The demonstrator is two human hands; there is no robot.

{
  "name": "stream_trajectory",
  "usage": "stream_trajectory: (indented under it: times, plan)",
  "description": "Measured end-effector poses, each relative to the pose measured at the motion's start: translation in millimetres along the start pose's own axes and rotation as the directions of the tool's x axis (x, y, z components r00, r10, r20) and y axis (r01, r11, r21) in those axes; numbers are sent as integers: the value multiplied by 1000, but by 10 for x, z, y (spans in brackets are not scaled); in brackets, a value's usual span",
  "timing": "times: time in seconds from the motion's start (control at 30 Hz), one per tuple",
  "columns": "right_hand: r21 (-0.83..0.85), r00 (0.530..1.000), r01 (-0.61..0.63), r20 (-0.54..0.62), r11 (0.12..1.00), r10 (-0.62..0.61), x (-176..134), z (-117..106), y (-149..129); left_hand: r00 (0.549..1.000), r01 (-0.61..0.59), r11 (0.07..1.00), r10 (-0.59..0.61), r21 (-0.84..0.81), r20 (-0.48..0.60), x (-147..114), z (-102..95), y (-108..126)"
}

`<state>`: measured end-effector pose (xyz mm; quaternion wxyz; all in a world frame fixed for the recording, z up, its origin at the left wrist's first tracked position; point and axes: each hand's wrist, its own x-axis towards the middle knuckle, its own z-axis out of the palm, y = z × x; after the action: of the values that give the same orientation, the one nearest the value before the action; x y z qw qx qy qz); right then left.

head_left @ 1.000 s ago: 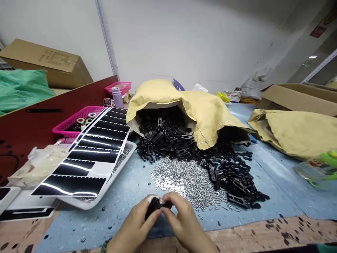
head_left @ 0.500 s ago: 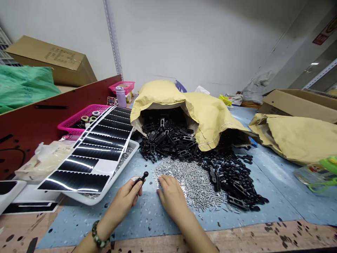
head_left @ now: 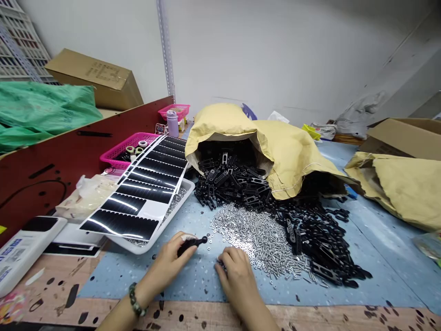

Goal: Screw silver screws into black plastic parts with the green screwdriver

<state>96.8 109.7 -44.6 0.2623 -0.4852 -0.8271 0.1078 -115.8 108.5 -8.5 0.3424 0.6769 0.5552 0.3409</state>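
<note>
My left hand [head_left: 174, 257] is closed around a black ball-ended part [head_left: 197, 242], whose round tip points right. A white wrap or patch shows on a finger of that hand. To its right, my right hand [head_left: 237, 276] rests low over the blue mat [head_left: 193, 280] with fingers curled together. Small metal bits show at its fingertips, too small to name for sure. Just beyond this hand lies a heap of silver screws [head_left: 272, 243], with small nuts [head_left: 225, 220] along its left side. Black slotted parts [head_left: 234, 184] spill from a yellow sack [head_left: 223, 117] behind.
A white tray [head_left: 186, 193] of small metal pieces stands left, partly under black sticker sheets [head_left: 148, 184]. Behind are a pink basket [head_left: 113, 154] and a purple bottle [head_left: 172, 124]. More black parts [head_left: 327, 248] and another yellow sack [head_left: 403, 184] lie right.
The view has turned left, so the scene sits further right. My right hand has drawn back from the nuts toward me, fingers curled. My left hand still holds the black part.
</note>
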Motion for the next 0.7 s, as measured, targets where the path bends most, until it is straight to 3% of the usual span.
stream_trajectory:
  times: [0.27, 0.37, 0.5, 0.6, 0.7]
  plan:
    - [131, 988, 5, -154, 991, 15, 56, -9, 39, 973, -204, 959, 177, 198, 147, 273, 239, -86]
    - [106, 994, 80, -78, 991, -72, -22, 37, 80, 953, -259, 937, 208, 234, 221, 270, 218, -131]
    - [74, 998, 67, -23, 995, -66, -56, 74, 111, 938, -293, 921, 225, 258, 264, 248, 174, -149]
    - [82, 994, 19, -105, 996, -10, 208, -42, 256, 937, -295, 914, 220, 278, 270, 206, 182, -131]
    - [31, 940, -208, -271, 978, 209, 761, -198, 526, 936, -298, 907, 216, 299, 278, 74, 256, -106]
